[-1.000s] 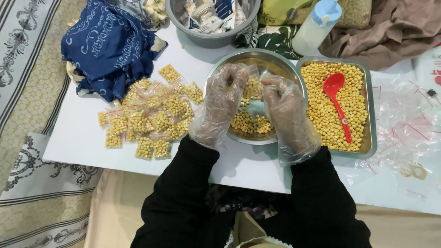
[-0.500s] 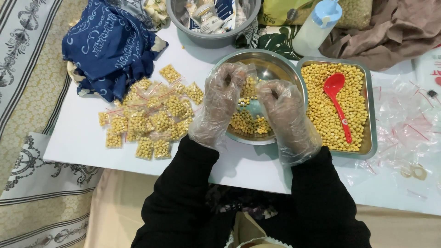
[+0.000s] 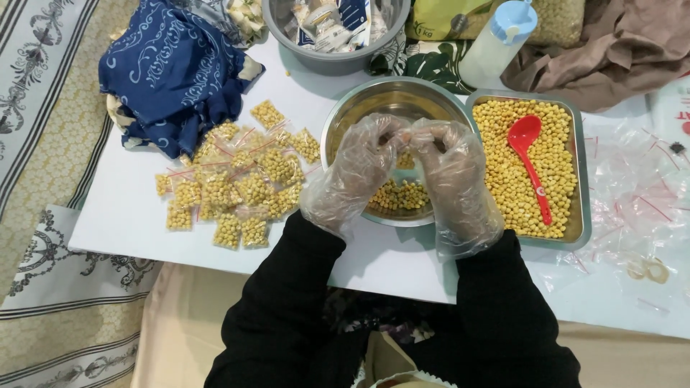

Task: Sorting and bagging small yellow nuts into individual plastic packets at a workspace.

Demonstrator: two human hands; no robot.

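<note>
1. White tabletop [image 3: 129, 215] set over patterned floor cloths carries all the work, seen from above
2. Both gloved hands meet over the round steel bowl [image 3: 345, 115]; between their fingertips is a small clear bag [image 3: 405, 156] of yellow beans, held above the bowl, mostly hidden by the fingers
3. Left hand [image 3: 356, 172] has thumb and fingers pressed together on the bag's top edge
4. Right hand [image 3: 453, 179] pinches the same edge, fingertips touching those of the left
5. Loose yellow beans [image 3: 402, 195] lie in the bowl bottom under the hands
6. Just right of the bowl, a rectangular steel tray [image 3: 583, 215] full of beans holds a red spoon [image 3: 528, 158]
7. Left of the bowl sits a pile of filled bean packets [image 3: 230, 187]; empty clear bags [image 3: 632, 187] lie to the far right
8. Behind are a blue patterned cloth [image 3: 172, 72], a grey bowl [image 3: 323, 61] and a squeeze bottle [image 3: 496, 43]
</note>
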